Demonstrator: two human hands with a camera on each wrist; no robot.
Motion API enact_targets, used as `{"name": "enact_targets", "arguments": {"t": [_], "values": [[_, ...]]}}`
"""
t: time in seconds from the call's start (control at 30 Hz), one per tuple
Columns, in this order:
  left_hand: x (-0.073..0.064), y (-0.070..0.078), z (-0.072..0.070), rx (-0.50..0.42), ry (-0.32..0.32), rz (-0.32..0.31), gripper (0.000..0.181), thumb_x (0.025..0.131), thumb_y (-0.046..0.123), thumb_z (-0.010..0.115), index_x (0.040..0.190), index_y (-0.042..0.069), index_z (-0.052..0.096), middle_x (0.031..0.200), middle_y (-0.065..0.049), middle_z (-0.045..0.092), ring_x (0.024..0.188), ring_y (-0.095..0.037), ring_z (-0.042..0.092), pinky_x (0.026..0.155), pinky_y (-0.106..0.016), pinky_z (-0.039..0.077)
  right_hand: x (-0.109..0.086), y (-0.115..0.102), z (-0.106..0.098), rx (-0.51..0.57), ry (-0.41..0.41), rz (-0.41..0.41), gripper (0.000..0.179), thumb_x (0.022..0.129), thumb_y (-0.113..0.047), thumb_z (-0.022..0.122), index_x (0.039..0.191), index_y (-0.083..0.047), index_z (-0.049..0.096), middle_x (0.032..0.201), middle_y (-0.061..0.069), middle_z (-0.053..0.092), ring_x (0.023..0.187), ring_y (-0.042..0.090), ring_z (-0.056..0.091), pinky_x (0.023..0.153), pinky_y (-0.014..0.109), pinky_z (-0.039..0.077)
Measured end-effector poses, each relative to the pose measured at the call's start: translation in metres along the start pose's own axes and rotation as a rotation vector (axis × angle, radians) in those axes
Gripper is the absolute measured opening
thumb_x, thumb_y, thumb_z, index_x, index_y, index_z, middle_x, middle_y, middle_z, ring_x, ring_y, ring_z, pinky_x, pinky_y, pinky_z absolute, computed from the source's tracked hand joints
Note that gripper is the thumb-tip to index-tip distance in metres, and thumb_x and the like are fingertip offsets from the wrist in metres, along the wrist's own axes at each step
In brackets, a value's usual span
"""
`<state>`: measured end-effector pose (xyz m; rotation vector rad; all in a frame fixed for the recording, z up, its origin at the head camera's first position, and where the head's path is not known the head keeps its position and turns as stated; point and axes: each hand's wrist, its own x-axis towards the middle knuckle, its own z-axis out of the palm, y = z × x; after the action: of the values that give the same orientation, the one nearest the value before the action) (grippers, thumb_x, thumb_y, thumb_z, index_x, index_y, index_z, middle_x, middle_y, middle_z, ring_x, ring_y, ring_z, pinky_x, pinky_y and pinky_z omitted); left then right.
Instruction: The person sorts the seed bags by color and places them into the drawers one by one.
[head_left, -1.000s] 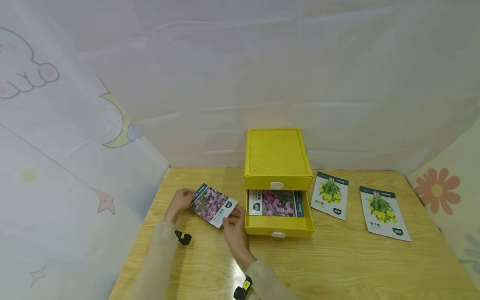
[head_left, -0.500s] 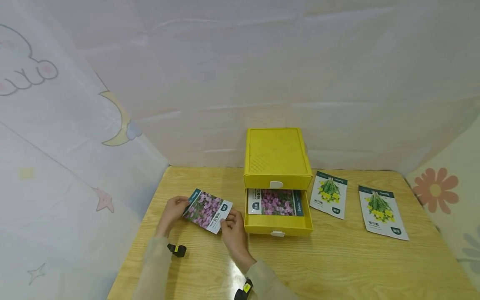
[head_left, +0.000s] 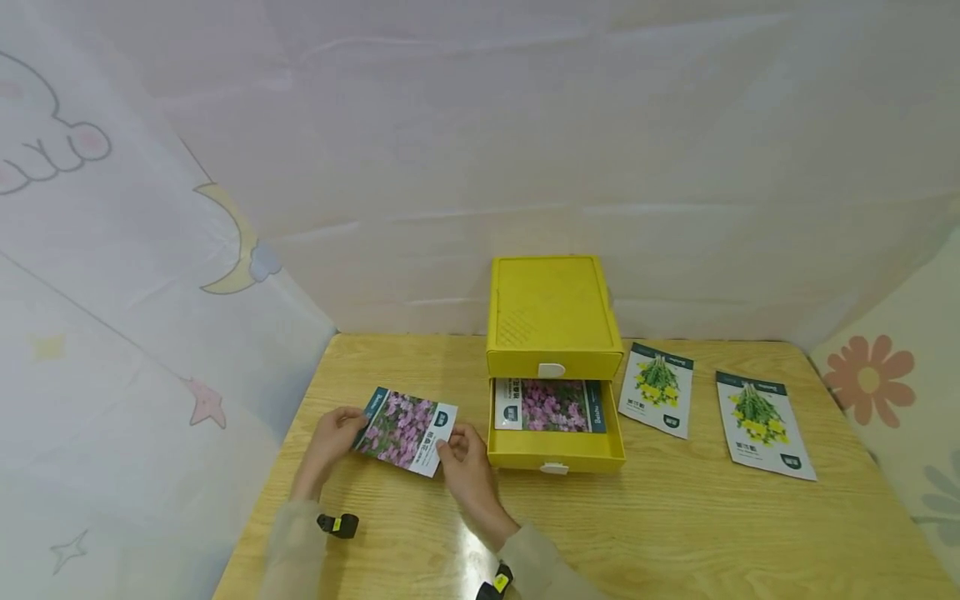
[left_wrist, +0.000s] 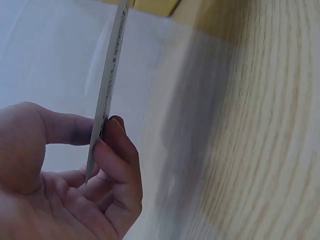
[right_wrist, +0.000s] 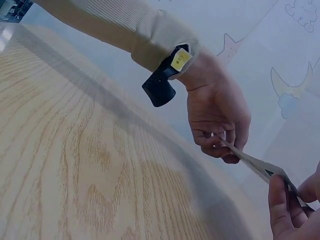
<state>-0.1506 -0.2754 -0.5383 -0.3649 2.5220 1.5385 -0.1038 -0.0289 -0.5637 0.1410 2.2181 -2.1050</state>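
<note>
A seed packet (head_left: 405, 429) with pink flowers is held above the table, left of the yellow drawer box. My left hand (head_left: 332, 442) pinches its dark green end; in the left wrist view the packet (left_wrist: 109, 80) appears edge-on between thumb and curled fingers of the left hand (left_wrist: 75, 175). At the white end, my right hand (head_left: 468, 471) pinches it with the thumb on top. The right wrist view has the right hand (right_wrist: 295, 207) at the lower right and the left hand (right_wrist: 220, 115) across the packet (right_wrist: 257, 165).
The yellow drawer box (head_left: 553, 308) has its lower drawer (head_left: 555, 458) pulled out, with another pink-flower seed packet (head_left: 555, 406) inside. Two yellow-flower seed packets (head_left: 657, 390) (head_left: 763, 425) lie on the wooden table (head_left: 675, 517) to the right. Fabric walls (head_left: 420, 208) stand behind and at the sides.
The pink-flower packet has moved left and toward the person, turning to lie more level across the view. Both hands keep their pinch, the left hand shifting left and nearer. The drawer has not moved.
</note>
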Motion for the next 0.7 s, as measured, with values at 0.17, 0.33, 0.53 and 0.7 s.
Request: {"name": "enact_targets", "arguments": {"t": [0.17, 0.33, 0.53, 0.7], "values": [[-0.013, -0.002, -0.009, -0.009, -0.025, 0.022, 0.044, 0.100, 0.032, 0.055, 0.133, 0.003, 0.052, 0.133, -0.021, 0.051, 0.118, -0.034, 0.051, 0.083, -0.042, 0.053, -0.006, -0.007, -0.002, 0.028, -0.042, -0.025, 0.020, 0.096, -0.028, 0.063, 0.110, -0.014, 0.058, 0.097, -0.001, 0.063, 0.095, 0.016, 0.061, 0.080, 0.033, 0.053], [-0.024, -0.001, -0.018, -0.021, -0.047, 0.040, 0.051, 0.098, 0.037, 0.059, 0.135, 0.004, 0.050, 0.131, -0.020, 0.053, 0.118, -0.034, 0.053, 0.084, -0.041, 0.054, -0.011, -0.014, -0.004, 0.108, -0.103, -0.055, 0.021, 0.097, -0.024, 0.061, 0.112, -0.008, 0.058, 0.090, 0.005, 0.064, 0.075, 0.018, 0.064, 0.063, 0.035, 0.056], [-0.035, 0.002, -0.024, -0.053, -0.052, 0.068, 0.041, 0.098, 0.035, 0.059, 0.122, 0.002, 0.059, 0.126, -0.017, 0.056, 0.113, -0.030, 0.053, 0.078, -0.041, 0.055, -0.017, -0.026, -0.007, 0.190, -0.158, -0.088, 0.024, 0.098, -0.018, 0.061, 0.113, -0.002, 0.056, 0.087, 0.012, 0.064, 0.058, 0.024, 0.061, 0.055, 0.044, 0.056], [-0.043, 0.004, -0.026, -0.100, -0.064, 0.072, 0.035, 0.099, 0.035, 0.058, 0.104, 0.000, 0.064, 0.111, -0.013, 0.056, 0.098, -0.021, 0.052, 0.075, -0.041, 0.055, -0.024, -0.036, -0.010, 0.201, -0.181, -0.108, 0.022, 0.097, -0.016, 0.061, 0.112, -0.001, 0.055, 0.087, 0.013, 0.064, 0.060, 0.026, 0.063, 0.059, 0.050, 0.056]]}}
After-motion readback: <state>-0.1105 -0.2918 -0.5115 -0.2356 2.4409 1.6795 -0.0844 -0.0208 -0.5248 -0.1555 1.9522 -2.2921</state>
